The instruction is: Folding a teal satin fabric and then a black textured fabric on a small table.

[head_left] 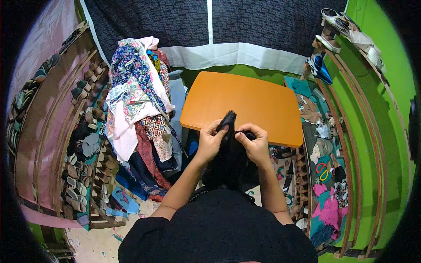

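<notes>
- Apparently, the left hand (211,138) is pinching a piece of black cloth (228,119) between thumb and fingers, with a frayed-looking end poking up past the fingertips.
- Just beside it, the right hand (254,142) has thumb and forefinger pressed together on another dark edge, seemingly of the same cloth, its other fingers curled in.
- Between the hands the cloth hangs toward the person's lap, where it merges with the black shirt (219,228); its lower limit cannot be told.
- The step in hand looks like holding up and sorting out the edges of the cloth by feel. Judging by the two grips, the next move calls for a firm pinch on the left and small, careful finger work on the right.
- Both hands are at the near edge of an orange table (245,103); whether they touch it is unclear.
- Left of the table rises a heap of clothes (140,94), patterned and pale.
- To the right, scissors (323,172) with bright handles lie on a shelf near pink scraps (330,214).
- Farther out, shoes (76,190) crowd the left-hand racks, and a dark curtain (263,26) hangs behind the table.
</notes>
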Demonstrator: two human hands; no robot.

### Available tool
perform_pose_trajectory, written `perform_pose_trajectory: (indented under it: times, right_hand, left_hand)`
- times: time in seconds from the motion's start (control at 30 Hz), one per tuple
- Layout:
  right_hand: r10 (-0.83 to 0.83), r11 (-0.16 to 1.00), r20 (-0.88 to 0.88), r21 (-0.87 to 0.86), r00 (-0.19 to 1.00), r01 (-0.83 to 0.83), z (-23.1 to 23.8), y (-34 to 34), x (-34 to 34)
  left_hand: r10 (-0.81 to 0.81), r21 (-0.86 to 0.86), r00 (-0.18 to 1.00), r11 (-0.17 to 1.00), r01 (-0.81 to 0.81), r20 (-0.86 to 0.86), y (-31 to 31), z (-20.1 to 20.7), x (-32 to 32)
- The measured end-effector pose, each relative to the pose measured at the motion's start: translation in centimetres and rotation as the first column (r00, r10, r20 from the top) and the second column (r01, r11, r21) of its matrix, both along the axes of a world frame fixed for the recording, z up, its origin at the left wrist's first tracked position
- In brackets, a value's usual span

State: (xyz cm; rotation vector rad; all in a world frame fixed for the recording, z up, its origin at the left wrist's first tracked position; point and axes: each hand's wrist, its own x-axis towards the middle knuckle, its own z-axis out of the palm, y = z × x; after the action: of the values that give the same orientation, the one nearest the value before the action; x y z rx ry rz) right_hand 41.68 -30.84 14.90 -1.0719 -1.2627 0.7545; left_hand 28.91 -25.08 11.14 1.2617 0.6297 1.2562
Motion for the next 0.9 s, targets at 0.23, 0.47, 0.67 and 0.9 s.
perform_pose_trajectory:
  times: [0.23, 0.47, 0.67, 0.9]
  right_hand:
    - [-0.187, 0.965, 0.108, 0.204, 0.976, 0.163, -0.1, 0.8, -0.3]
    - [-0.223, 0.923, -0.04, 0.312, 0.974, 0.224, -0.9, 1.0, -0.7]
    - [-0.157, 0.949, -0.164, 0.248, 0.974, 0.195, -0.9, 1.1, -0.5]
    - [-0.002, 0.995, -0.332, -0.097, 0.943, -0.032, -2.0, 1.2, 0.0]
  left_hand:
    - [0.036, 0.233, 0.998, 0.972, -0.023, -0.055, -1.7, -0.9, 0.9]
    - [0.044, 0.27, 0.999, 0.962, -0.037, -0.022, -2.5, -0.9, 1.5]
    - [0.067, 0.401, 0.993, 0.916, -0.024, -0.092, -2.3, -0.2, 1.7]
    - [0.107, 0.24, 0.985, 0.968, -0.072, -0.133, -2.5, -1.2, 1.4]
